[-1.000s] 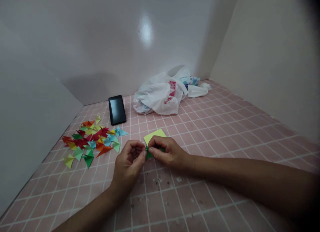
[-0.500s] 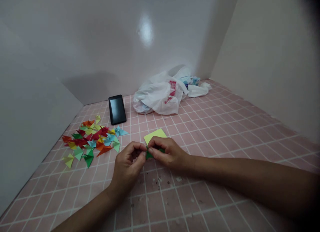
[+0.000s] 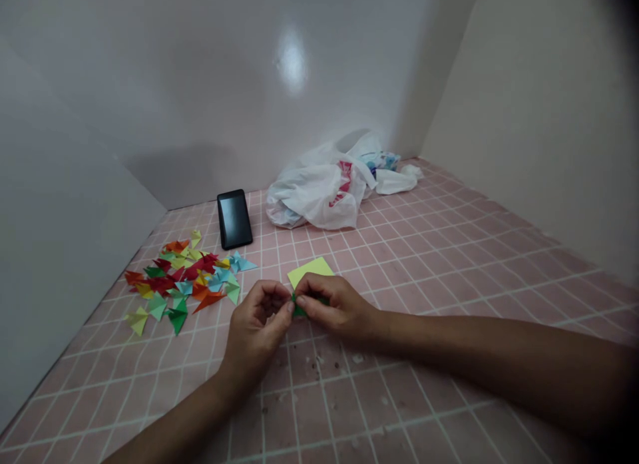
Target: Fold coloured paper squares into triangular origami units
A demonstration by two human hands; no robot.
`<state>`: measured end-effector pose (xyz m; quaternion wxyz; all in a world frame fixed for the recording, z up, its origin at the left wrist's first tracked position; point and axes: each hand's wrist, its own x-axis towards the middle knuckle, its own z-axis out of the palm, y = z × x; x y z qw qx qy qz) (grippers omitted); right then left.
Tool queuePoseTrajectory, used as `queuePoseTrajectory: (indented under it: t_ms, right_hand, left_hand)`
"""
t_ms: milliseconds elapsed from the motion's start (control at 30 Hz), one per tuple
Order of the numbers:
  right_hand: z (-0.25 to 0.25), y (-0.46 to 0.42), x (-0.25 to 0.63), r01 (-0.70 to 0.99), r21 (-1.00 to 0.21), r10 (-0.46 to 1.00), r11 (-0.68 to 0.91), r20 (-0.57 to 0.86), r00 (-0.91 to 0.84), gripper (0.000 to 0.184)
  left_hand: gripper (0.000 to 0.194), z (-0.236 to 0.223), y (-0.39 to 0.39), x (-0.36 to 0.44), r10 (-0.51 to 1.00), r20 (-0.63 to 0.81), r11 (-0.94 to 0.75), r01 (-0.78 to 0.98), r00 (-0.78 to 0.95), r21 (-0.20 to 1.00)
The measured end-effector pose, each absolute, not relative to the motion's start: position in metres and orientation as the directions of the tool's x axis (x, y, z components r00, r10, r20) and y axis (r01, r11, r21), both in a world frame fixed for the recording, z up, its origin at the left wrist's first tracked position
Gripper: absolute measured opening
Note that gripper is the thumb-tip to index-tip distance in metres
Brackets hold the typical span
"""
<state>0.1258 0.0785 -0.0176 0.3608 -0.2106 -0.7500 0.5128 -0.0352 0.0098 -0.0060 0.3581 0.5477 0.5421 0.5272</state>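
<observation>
A small piece of folded green paper [image 3: 298,310] is pinched between my two hands, low over the tiled surface. My left hand [image 3: 262,317] grips its left tip with thumb and forefinger. On the other side, my right hand [image 3: 339,305] holds the paper between thumb and fingers, which hide most of it. Just behind my right hand lies a yellow paper square [image 3: 310,268], its near part covered by the fingers. To the left of my left hand spreads a pile of folded paper cranes [image 3: 200,271] in red, orange, yellow, green and light blue.
A black phone [image 3: 234,219] leans slightly behind the pile. Crumpled white plastic bags [image 3: 319,188] with red print lie against the back wall. The pink tiled surface [image 3: 449,251] is bounded by pale walls at the back and both sides.
My left fingers have shifted very slightly at the tip of the green paper. My right hand keeps its grip, and everything else stays in place.
</observation>
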Motion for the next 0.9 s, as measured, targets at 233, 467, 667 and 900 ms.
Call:
queuePoseTrajectory:
  t_ms: [233, 467, 667, 900]
  right_hand:
    - [-0.0175, 0.0768, 0.1261, -0.023, -0.928, 0.694, 0.372, 0.294, -0.657, 0.009]
    - [-0.021, 0.0735, 0.1226, 0.016, -0.856, 0.676, 0.516, 0.396, -0.622, 0.01]
    - [-0.0167, 0.0767, 0.123, 0.011, -0.922, 0.741, 0.388, 0.305, -0.598, 0.014]
    - [-0.0153, 0.0779, 0.1235, -0.109, -0.961, 0.735, 0.255, 0.266, -0.624, 0.008]
  left_hand:
    - [0.015, -0.0093, 0.0077, -0.034, 0.931, 0.346, -0.279, 0.389, -0.114, 0.878]
    - [0.017, -0.0143, 0.0055, -0.0311, 0.937, 0.321, -0.252, 0.369, -0.137, 0.894]
    - [0.015, -0.0116, 0.0087, -0.0312, 0.946, 0.261, -0.215, 0.23, -0.194, 0.949]
    - [0.017, -0.0083, 0.0086, -0.0316, 0.939, 0.257, -0.222, 0.167, -0.23, 0.961]
